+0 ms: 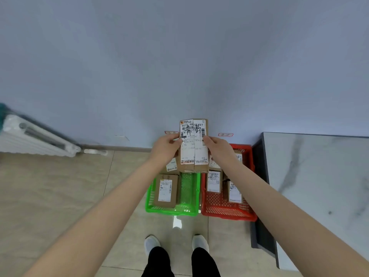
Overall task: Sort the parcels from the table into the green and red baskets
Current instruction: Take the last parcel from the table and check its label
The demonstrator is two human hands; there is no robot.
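Note:
I hold a brown cardboard parcel [193, 145] upright in front of me, its white shipping label with handwritten black characters facing me. My left hand [166, 148] grips its left edge and my right hand [218, 149] its right edge. Below it on the floor stand the green basket [189, 206] on the left and the red basket [223, 208] on the right. The green basket holds a labelled brown parcel [165, 190] and another partly hidden behind my left hand. The red basket holds several labelled parcels [213, 181].
A white marble-patterned table [319, 186] stands at the right, close to the red basket. A white radiator [30, 138] runs along the wall at the left. Small paper tags [225, 134] are stuck on the wall above the baskets. My feet [175, 244] stand on the tiled floor.

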